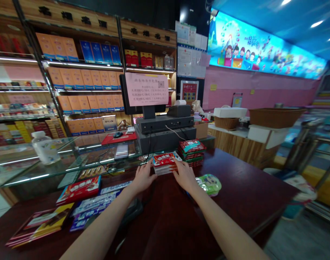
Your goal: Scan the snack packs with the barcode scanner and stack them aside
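Note:
A short stack of red chocolate bars (167,159) lies flat near the back edge of the dark red counter, its front edges pale. My left hand (143,177) is at the stack's left side, fingers at the edge and thumb at the front corner. On the opposite side, my right hand (184,176) has its fingertips on the right part of the top bar, so the stack sits between both hands. Just behind my right hand is a taller pile of red and green packets (191,151). A green, clear-topped package (210,184) lies beside my right wrist.
Left on the counter (235,202) lie red packs (79,189), blue-and-white packets (96,206) and yellow-maroon packs (42,224). A bottle (45,148) stands on the glass case. Behind are a register (165,124), a screen with a pink sign (146,89) and shelves of boxes.

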Demonstrator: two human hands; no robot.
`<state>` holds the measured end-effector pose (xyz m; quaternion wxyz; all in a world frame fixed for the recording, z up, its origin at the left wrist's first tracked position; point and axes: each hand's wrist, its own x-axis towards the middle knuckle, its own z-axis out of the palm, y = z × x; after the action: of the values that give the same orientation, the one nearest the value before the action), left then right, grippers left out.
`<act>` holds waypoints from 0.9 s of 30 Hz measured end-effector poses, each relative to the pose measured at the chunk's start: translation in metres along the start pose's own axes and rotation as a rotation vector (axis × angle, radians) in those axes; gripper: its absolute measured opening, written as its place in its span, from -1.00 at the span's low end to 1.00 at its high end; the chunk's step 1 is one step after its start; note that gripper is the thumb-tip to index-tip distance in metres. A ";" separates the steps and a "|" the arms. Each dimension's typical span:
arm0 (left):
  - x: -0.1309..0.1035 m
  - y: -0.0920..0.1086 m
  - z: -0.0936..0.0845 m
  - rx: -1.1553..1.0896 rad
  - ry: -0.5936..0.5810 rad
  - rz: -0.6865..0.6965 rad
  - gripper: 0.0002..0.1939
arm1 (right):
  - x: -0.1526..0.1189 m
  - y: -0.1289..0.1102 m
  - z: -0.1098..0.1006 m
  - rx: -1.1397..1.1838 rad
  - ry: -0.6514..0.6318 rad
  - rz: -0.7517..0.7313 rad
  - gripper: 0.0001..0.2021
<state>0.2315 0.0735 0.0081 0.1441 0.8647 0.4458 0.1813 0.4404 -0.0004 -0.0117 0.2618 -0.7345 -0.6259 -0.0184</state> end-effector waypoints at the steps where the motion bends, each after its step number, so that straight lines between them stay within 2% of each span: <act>1: 0.001 0.000 0.001 -0.002 -0.002 0.000 -0.19 | 0.001 0.000 0.000 -0.001 -0.005 0.005 -0.38; 13: 0.012 -0.002 0.013 -0.006 -0.020 0.003 -0.17 | 0.013 0.010 0.006 0.013 0.011 0.008 -0.35; 22: 0.009 -0.001 0.010 -0.002 -0.024 0.004 -0.17 | 0.013 0.010 0.006 0.025 0.003 -0.004 -0.36; 27: 0.002 -0.007 0.002 0.001 -0.015 0.006 -0.17 | 0.011 0.005 0.004 0.010 0.037 -0.025 -0.35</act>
<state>0.2285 0.0792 0.0034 0.1468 0.8675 0.4420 0.1750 0.4463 0.0110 -0.0127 0.2770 -0.7246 -0.6302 -0.0323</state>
